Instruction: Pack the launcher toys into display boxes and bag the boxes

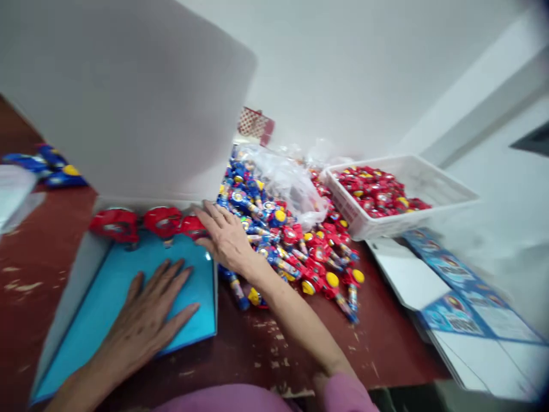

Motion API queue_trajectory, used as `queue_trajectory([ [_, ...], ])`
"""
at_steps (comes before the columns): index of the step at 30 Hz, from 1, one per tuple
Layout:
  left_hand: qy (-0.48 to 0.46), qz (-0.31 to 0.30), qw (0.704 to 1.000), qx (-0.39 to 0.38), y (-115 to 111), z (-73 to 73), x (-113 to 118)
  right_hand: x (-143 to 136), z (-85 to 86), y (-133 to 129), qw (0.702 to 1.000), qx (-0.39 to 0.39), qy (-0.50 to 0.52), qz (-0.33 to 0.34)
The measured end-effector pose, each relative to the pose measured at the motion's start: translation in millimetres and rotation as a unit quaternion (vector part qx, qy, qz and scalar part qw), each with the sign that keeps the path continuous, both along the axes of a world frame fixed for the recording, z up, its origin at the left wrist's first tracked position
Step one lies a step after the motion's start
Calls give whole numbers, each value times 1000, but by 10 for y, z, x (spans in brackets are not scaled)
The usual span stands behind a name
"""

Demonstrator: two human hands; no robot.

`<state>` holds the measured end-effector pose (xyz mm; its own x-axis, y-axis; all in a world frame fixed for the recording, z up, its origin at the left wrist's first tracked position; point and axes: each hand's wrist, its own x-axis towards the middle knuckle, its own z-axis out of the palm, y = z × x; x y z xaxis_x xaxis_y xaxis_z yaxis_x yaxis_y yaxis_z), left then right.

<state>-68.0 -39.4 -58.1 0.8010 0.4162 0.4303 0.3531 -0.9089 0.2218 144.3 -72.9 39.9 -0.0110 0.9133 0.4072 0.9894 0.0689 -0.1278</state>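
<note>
A white box with its lid (141, 103) raised stands before me, holding a bright blue insert (107, 286). Along its back edge sit a red toy (115, 225) at the left and a second red toy (163, 221) in the middle, both top-heavy with narrow stems. My left hand (148, 320) lies on the blue insert, fingers spread and holding nothing. At the back right corner my right hand (225, 237) has thumb and fingers around a third red toy (192, 227), which is partly hidden by them.
Loose blue toys (240, 197) and red toys (317, 257) are heaped right of the box, partly under a clear plastic bag (295, 189). Behind them stands a white basket (446, 189) of red toys. Printed cardboard sheets (467, 286) lie far right; blue packets (55, 166) lie left.
</note>
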Motion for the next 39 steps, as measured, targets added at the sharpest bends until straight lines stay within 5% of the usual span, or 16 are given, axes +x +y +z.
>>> queue_trajectory([
  [3, -41, -60, 997, 6, 93, -127, -42, 326, 20, -656, 989, 76, 64, -111],
  [6, -43, -66, 997, -8, 118, -119, -43, 875, -51, -1612, 926, 132, 133, -326],
  [9, -53, -32, 997, -50, 3, 78, 42, 1375, -283, -2466, 844, 162, 191, -475],
  [12, -78, -48, 994, -61, -223, 318, 181, 1638, -544, -2931, 774, 190, 271, -540],
  [15, -105, -84, 990, -52, -445, 443, 311, 1722, -624, -3054, 726, 243, 358, -535],
  [19, -147, -122, 975, -110, -656, 505, 484, 1641, -442, -2999, 688, 309, 489, -438],
  [23, -181, -177, 957, -140, -867, 633, 762, 1287, -214, -2796, 677, 297, 594, -316],
  [26, -138, -206, 936, -248, -1051, 754, 1000, 842, -135, -2480, 667, 263, 660, -225],
  [29, -91, -216, 855, -463, -1174, 855, 1157, 290, -141, -2103, 692, 193, 681, -143],
  [32, -142, -170, 763, -608, -1164, 928, 1137, -196, -147, -1858, 818, 154, 546, -99],
  [35, -214, -84, 749, -622, -1040, 983, 925, -355, -119, -1804, 918, 94, 382, -58],
  [39, -286, 10, 752, -593, -803, 1026, 530, 9, -189, -1763, 940, 100, 287, -154],
])
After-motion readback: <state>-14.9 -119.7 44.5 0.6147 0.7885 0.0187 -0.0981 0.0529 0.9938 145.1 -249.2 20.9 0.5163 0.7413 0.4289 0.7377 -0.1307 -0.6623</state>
